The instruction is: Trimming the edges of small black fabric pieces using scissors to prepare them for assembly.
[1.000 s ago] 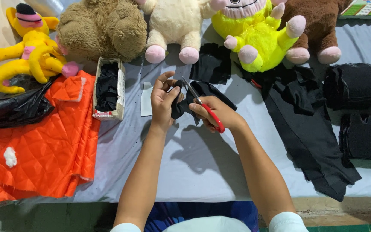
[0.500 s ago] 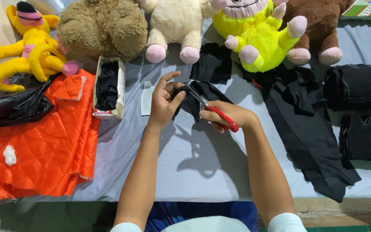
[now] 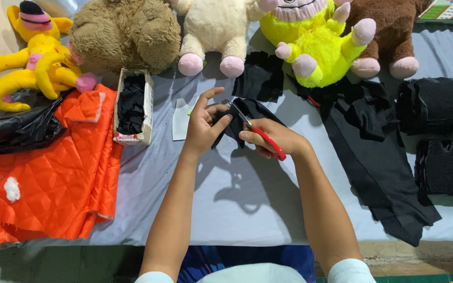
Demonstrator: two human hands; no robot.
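**A:** What is in front of the person?

**B:** A table (image 3: 247, 209) covered with a grey cloth. Along its far edge sit plush toys: a yellow one (image 3: 27, 63) at far left, a tan bear (image 3: 127, 34), a cream one (image 3: 213, 31), a bright yellow-green one (image 3: 315, 44) and a brown one (image 3: 389, 31). At left lies orange quilted fabric (image 3: 48, 183), with a small open box of black scraps (image 3: 131, 105) beside it. Black fabric pieces (image 3: 373, 152) spread across the right side.

**A:** And the hands?

**B:** They meet in the middle, slightly far of centre. The left hand (image 3: 203, 128) pinches a small piece of black cloth (image 3: 239, 118), thumb and fingers closed on its left edge, index finger raised. The right hand (image 3: 273, 139) is wrapped around red-handled scissors (image 3: 255, 131), blades pointing into the cloth.

**A:** How would that cloth handle?

**B:** It looks light, soft and floppy, drooping where unsupported. Gripping it close beside the blades, pulled taut, seems the surest hold.
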